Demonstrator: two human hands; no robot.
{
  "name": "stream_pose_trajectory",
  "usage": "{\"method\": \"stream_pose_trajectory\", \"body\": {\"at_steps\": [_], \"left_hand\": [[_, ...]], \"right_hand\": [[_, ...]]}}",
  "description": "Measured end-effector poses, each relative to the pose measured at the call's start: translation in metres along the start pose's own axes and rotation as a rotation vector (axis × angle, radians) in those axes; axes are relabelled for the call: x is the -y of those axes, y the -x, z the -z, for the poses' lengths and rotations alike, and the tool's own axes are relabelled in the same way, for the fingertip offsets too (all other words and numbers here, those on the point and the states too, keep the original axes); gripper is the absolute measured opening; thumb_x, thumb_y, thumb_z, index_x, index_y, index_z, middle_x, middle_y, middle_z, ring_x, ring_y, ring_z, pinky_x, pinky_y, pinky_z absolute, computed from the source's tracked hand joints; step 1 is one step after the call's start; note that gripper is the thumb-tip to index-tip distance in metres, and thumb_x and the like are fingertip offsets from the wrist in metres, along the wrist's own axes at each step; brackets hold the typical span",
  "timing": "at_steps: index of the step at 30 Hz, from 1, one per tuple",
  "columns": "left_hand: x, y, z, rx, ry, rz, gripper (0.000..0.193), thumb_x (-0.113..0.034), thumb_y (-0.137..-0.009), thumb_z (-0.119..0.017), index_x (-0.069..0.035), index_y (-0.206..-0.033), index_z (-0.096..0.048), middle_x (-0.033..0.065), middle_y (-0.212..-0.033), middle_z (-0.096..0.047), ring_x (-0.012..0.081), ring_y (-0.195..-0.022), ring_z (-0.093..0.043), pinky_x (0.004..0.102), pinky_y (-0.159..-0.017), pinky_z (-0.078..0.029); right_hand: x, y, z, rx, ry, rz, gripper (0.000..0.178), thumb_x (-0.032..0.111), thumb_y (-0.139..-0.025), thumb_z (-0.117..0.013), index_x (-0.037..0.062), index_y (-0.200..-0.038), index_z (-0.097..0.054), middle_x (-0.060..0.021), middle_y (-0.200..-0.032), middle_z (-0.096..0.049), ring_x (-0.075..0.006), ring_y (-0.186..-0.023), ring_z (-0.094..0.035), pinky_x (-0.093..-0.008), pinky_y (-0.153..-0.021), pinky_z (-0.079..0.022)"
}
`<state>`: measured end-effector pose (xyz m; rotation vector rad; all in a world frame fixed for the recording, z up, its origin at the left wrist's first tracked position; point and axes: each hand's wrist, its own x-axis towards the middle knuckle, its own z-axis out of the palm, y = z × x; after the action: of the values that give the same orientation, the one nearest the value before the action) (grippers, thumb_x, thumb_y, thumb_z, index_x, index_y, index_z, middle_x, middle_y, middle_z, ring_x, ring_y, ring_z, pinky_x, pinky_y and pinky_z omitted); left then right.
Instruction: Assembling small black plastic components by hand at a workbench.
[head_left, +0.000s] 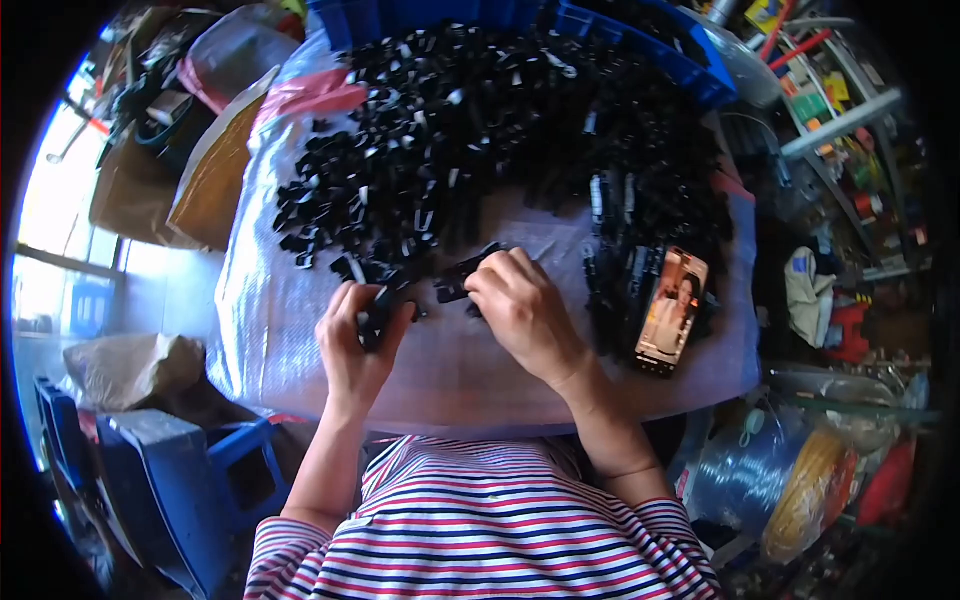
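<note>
Fingers of the left hand (pixel 358 335) are closing around a small black plastic piece (pixel 376 318) near the front edge of the white sheet (pixel 290 330), while the right hand (pixel 520 305) is pinching another black piece (pixel 458 280) just beside it. Both grips are looking shallow, so a piece is likely slipping free and dropping over the near edge. Behind them the heap of black parts (pixel 480 130) is crowding a propped phone (pixel 672 308), which a stray sweep could be toppling.

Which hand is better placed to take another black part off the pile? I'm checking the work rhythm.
Probably the right hand: it already touches loose black parts at the pile's near edge, while the left hand is closed around a black piece.
</note>
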<state>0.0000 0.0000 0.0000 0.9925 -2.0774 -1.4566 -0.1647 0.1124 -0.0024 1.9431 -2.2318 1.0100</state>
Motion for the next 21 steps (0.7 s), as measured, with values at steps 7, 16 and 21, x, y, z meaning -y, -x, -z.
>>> {"method": "stream_pose_trajectory", "body": {"at_steps": [7,16,21], "left_hand": [[-0.002,-0.004,-0.032,-0.031,-0.733,-0.286,0.035,-0.005,-0.062,-0.064,-0.005,-0.095,-0.051,0.0114,-0.084,-0.051,0.0305,-0.076,-0.057,0.0391,-0.061,-0.047],[-0.001,-0.005,-0.031,0.04,-0.578,-0.44,0.033,0.001,-0.059,-0.063,-0.006,-0.09,-0.056,0.0106,-0.085,-0.055,0.0301,-0.077,-0.057,0.0354,-0.065,-0.047],[-0.002,-0.008,-0.023,0.057,0.285,-0.007,0.02,0.0,-0.071,-0.064,0.0,-0.09,-0.058,0.0053,-0.076,-0.06,0.0144,-0.064,-0.055,0.0239,-0.059,-0.043]], "right_hand": [[-0.003,0.0,-0.011,0.019,0.05,0.009,0.009,0.003,-0.072,-0.061,0.0029,-0.081,-0.057,-0.0074,-0.079,-0.051,-0.0234,-0.079,-0.052,-0.0324,-0.071,-0.046],[-0.001,0.0,-0.016,0.096,0.1,0.015,0.005,0.001,-0.074,-0.056,0.0016,-0.079,-0.054,-0.01,-0.08,-0.051,-0.025,-0.081,-0.051,-0.0351,-0.074,-0.045],[0.002,-0.006,-0.01,0.124,0.044,-0.009,0.016,0.004,-0.07,-0.064,0.003,-0.082,-0.054,-0.0094,-0.082,-0.051,-0.025,-0.084,-0.051,-0.0341,-0.075,-0.045]]}}
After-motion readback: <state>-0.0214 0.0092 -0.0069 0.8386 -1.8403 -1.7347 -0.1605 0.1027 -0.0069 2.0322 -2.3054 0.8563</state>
